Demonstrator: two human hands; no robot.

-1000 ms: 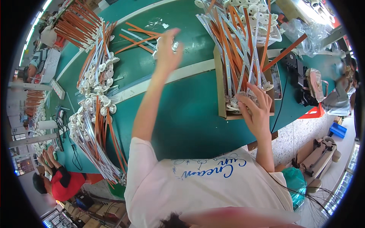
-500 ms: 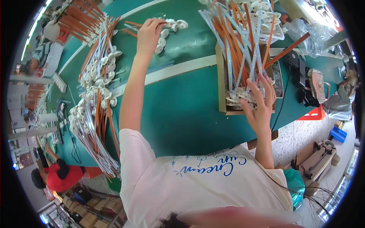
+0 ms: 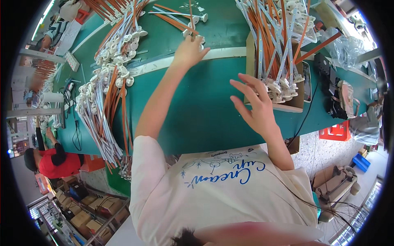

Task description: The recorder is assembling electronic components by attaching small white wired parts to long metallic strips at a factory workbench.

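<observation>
My left hand (image 3: 189, 53) reaches over the far part of the green table. Its thumb stands apart, and its fingertips meet a few white round end pieces (image 3: 187, 33) joined to orange and pale strips (image 3: 170, 21). Whether the fingertips press on one of them is hard to see. My right hand (image 3: 256, 104) hovers with spread fingers, holding nothing, just left of the front of an open cardboard box (image 3: 287, 108). Inside the box, orange and silvery strips (image 3: 266, 39) stand upright and tilted, white round pieces (image 3: 283, 88) at their lower ends.
Piles of strips with white ends (image 3: 102, 106) cover the table's left side. Behind the box stands a white basket (image 3: 305, 37) of white parts. Clear plastic bags (image 3: 338, 47), a black device (image 3: 322, 69) and a pink bag (image 3: 346, 96) lie at right. A person in red (image 3: 61, 160) works far left.
My left hand has come nearer and to the right, its thumb now apart from the fingers. My right hand has drawn back leftward from the box's contents. The whole view has shifted.
</observation>
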